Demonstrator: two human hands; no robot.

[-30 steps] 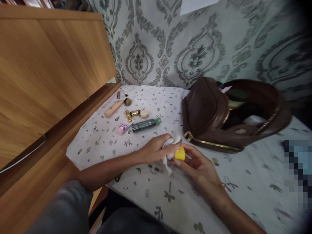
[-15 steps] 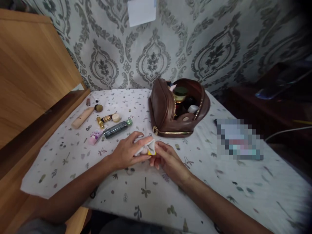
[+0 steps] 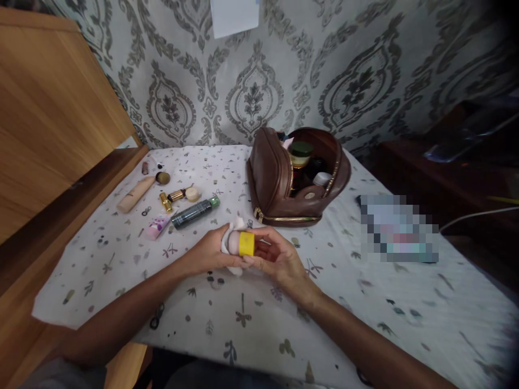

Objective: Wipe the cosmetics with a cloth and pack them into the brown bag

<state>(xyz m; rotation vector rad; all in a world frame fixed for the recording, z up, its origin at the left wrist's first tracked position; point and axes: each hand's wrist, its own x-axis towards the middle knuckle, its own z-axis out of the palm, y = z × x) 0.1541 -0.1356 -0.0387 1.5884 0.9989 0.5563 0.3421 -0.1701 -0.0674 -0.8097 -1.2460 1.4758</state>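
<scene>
Between my hands, above the table's near middle, lies a small pale bottle on its side, its yellow cap pointing right. A crumpled white cloth wraps its left end. My left hand is closed around the cloth and that end. With thumb and fingers, my right hand grips the bottle at the cap. Just beyond my left hand lies a dark tube with a green cap. Behind my hands stands a brown zip bag, open, with several jars inside.
On the left lie a pink tube, gold lipstick-like tubes, a small round jar, a peach tube and a brush. A blurred-out phone-like device rests at right. A wooden panel borders the left side.
The bottle has turned so its yellow cap shows fully, where the cloth and fingers covered most of it before. My right hand has moved onto the cap end.
</scene>
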